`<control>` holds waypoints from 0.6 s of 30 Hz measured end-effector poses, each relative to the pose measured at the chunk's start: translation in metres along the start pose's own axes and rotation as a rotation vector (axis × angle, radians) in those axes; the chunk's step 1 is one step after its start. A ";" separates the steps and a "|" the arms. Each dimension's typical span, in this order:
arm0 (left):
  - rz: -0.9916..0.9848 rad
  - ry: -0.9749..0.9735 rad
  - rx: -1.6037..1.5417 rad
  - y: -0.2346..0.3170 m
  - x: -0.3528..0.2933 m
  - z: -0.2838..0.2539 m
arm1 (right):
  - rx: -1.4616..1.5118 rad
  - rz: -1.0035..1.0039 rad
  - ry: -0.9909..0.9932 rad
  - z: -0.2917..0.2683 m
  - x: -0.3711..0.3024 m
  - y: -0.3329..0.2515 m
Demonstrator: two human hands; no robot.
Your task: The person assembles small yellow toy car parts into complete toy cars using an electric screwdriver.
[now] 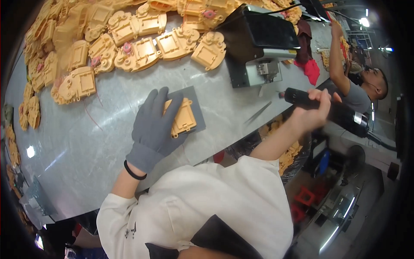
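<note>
My left hand (152,123), in a grey glove, presses down on a yellow-orange plastic housing (185,117) and holds it by its left side. Under the housing lies a dark grey square pad (198,105) on the metal table. My bare right hand (314,111) is wrapped round a black electric screwdriver (351,120), raised off to the right of the housing. The screwdriver's tip points left, toward the front of a black box-shaped machine (269,32), which looks like a screw feeder. My gloved fingers hide part of the housing.
Many similar housings (140,54) lie heaped across the far side and left of the metal table (129,172); some carry small red parts. A red cloth (309,71) hangs behind the machine. A co-worker (355,86) reaches over the table at the far right. More housings (291,157) sit below the table's edge.
</note>
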State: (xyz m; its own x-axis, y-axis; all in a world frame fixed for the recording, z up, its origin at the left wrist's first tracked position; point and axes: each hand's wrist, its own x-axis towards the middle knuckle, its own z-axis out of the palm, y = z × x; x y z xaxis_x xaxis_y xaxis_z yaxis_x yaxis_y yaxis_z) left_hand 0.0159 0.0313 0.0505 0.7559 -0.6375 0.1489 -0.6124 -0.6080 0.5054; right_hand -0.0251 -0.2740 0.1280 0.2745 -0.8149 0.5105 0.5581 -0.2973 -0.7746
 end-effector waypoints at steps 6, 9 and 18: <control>-0.037 0.173 -0.168 -0.016 -0.025 0.015 | -0.209 -0.040 -0.089 0.034 0.008 0.026; -0.023 0.208 -0.173 -0.022 -0.029 0.019 | -0.218 0.005 -0.140 0.037 0.003 0.032; 0.067 0.323 -0.211 -0.029 -0.035 0.032 | 0.262 0.239 -0.372 0.036 -0.098 -0.037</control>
State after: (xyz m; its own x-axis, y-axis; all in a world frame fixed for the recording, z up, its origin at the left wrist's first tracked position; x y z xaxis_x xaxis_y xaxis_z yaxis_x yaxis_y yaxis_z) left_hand 0.0001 0.0566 0.0036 0.7707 -0.4699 0.4304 -0.6269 -0.4381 0.6442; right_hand -0.0448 -0.1650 0.1202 0.6515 -0.5986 0.4661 0.6106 0.0491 -0.7904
